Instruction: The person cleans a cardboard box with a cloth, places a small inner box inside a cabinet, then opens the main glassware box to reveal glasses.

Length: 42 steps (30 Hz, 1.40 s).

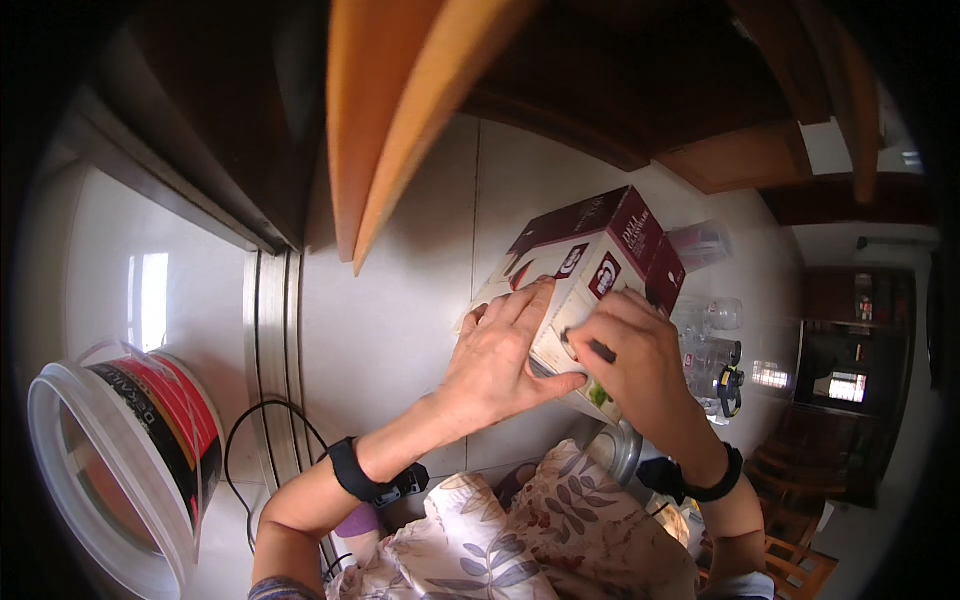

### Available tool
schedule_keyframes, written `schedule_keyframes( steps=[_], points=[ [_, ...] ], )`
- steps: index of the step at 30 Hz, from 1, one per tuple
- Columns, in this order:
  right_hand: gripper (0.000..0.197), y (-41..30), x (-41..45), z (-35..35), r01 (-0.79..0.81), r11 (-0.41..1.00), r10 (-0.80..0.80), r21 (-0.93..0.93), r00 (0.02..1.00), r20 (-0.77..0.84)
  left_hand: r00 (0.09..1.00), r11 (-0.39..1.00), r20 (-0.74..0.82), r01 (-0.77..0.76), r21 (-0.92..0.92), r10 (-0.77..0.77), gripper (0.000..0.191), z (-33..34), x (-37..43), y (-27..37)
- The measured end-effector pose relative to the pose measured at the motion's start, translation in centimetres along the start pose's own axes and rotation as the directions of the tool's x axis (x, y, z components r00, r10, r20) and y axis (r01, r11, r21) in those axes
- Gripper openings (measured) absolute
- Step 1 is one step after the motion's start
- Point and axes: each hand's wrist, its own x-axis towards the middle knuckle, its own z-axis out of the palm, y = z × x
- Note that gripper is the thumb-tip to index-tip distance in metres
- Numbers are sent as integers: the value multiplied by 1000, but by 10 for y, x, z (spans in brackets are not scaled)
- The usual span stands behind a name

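Note:
A printed cardboard glassware box [634,225], maroon and cream, stands tilted in the view on the tiled floor before me. My left hand [499,360] lies with its fingers spread against the near side of the box, its thumb pointing right. Fingers curled, my right hand [626,337] is at the same side, closed around a small dark object [602,351] whose kind I cannot tell. The far side of the box and whatever is inside are hidden.
Glass jars [724,313] and a clear bottle with a dark lid [712,367] stand right of the box. A large plastic bucket [56,450] is at the left, beyond a metal door track [274,360]. A wooden door edge [375,135] juts in above. A black cable [232,442] crosses the track.

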Motion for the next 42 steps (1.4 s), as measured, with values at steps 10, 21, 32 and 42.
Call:
schedule_keyframes(
  steps=[10, 21, 32, 42],
  points=[
    [20, 21, -19, -37, -212, 706, 480, 675, 845, -237, 986, 965, 134, -68, -252, 104, 93, -26, 28, 17],
    [23, 16, -74, -54, -121, 352, 423, 928, 905, -42, 968, 972, -90, -234, 12, 234, 75, 1, 16, 138],
    [41, 223, -40, -113, -68, 993, 96, 94, 937, -336, 998, 993, -64, 27, 114, -20, 41, 21, 44, 208],
    [34, 211, -108, -133, -421, 872, 480, 247, 836, -268, 936, 901, 284, -296, 317, 208, 44, 89, 73, 207]
  ],
)
